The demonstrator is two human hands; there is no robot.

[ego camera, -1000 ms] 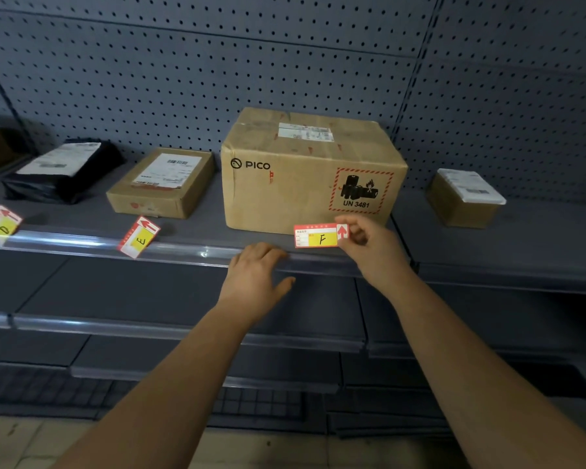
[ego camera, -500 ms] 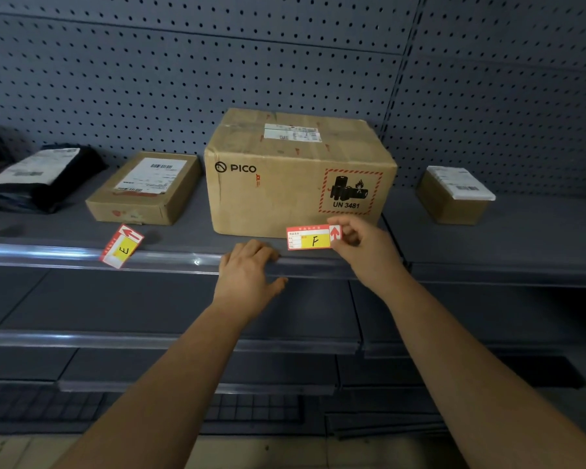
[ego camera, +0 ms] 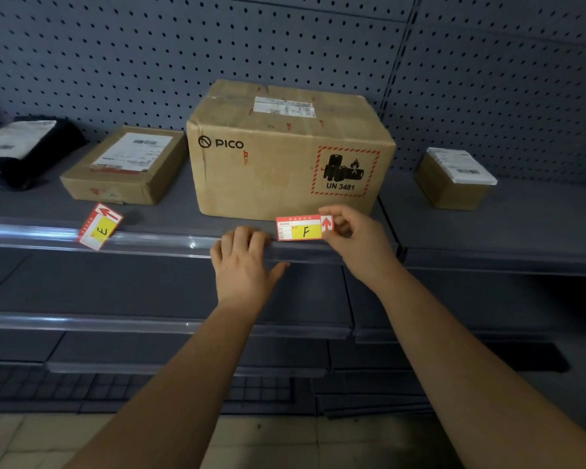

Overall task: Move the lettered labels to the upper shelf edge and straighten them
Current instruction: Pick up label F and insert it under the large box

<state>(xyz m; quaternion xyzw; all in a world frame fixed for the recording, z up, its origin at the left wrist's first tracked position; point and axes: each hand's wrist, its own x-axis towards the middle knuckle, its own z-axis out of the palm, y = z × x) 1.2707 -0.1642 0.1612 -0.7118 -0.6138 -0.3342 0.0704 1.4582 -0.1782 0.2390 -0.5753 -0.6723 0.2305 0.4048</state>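
Observation:
The red and yellow label F (ego camera: 300,228) stands nearly level on the clear rail of the upper shelf edge (ego camera: 170,243), just in front of the big PICO box. My right hand (ego camera: 356,238) pinches its right end between thumb and fingers. My left hand (ego camera: 244,262) rests flat with its fingertips on the rail, just left of label F, holding nothing. Label E (ego camera: 99,228) sits tilted on the same rail further left.
On the upper shelf stand a large PICO carton (ego camera: 285,154), a flat cardboard box (ego camera: 126,167), a black parcel (ego camera: 21,150) at the far left and a small box (ego camera: 454,177) at the right. Lower shelves (ego camera: 149,323) step out below. Pegboard backs the shelf.
The view has shifted to the right, so label D has left the picture. Label F sits slightly lower, closer to the rail. Both hands stay in place.

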